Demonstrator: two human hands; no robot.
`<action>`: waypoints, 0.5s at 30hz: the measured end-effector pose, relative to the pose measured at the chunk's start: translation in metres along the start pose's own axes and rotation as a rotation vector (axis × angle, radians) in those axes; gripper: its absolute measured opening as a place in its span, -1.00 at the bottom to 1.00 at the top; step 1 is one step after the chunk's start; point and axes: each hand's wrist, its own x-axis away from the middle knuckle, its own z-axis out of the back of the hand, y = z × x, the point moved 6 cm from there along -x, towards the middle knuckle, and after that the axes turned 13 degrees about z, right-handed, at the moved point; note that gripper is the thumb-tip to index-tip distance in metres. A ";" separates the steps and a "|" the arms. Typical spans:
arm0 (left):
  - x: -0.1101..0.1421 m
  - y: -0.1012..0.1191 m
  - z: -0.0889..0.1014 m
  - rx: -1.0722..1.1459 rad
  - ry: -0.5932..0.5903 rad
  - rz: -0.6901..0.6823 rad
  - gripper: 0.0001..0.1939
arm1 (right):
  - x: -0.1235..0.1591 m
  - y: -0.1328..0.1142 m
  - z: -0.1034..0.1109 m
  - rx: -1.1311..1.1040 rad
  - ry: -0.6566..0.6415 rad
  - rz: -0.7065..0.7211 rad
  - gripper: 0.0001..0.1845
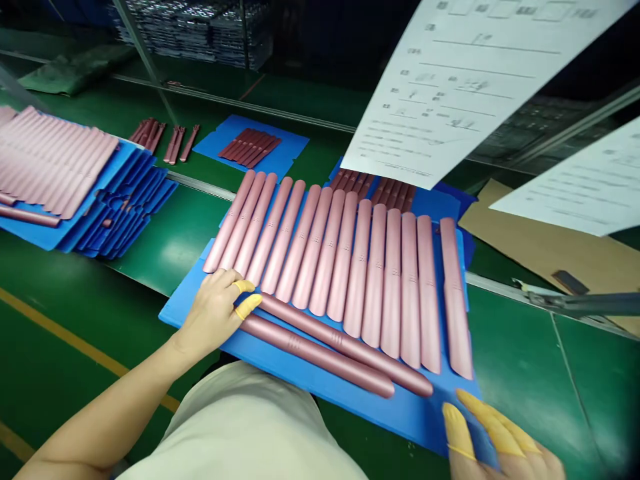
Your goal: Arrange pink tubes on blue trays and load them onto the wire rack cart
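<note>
Pink, long, rounded bars (333, 253) lie side by side on a blue plastic sheet (310, 373) in front of me. Two darker pink bars lie crosswise along the near edge: an upper one (345, 341) and a lower one (310, 350). My left hand (215, 307), with yellow finger covers on thumb and forefinger, is closed at the left end of the upper crosswise bar. Its palm covers the lower bar's left end. My right hand (500, 440), also in yellow finger covers, is at the sheet's near right corner, fingers apart, holding nothing.
At left, a stack of blue sheets (125, 207) carries more pink bars (60, 157). Small dark red pieces (250, 147) lie on a blue sheet behind. Printed papers (450, 87) hang at upper right, above brown cardboard (540, 247). The bench (530, 353) is green.
</note>
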 end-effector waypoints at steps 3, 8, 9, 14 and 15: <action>-0.002 0.002 -0.009 0.002 -0.026 0.009 -0.76 | 0.006 0.001 -0.005 -0.033 -0.035 -0.037 -0.67; 0.001 -0.006 -0.015 0.054 -0.041 0.011 -0.84 | 0.011 0.003 -0.008 -0.090 -0.023 -0.051 -0.71; 0.002 -0.007 -0.015 0.054 -0.045 0.007 -0.85 | 0.011 0.003 -0.009 -0.106 -0.024 -0.058 -0.72; 0.004 -0.010 -0.013 0.037 -0.053 -0.007 -0.83 | 0.013 0.002 -0.011 -0.213 -0.004 -0.098 -0.75; 0.004 -0.010 -0.012 0.044 -0.048 -0.009 -0.83 | 0.013 0.002 -0.011 -0.228 0.004 -0.109 -0.76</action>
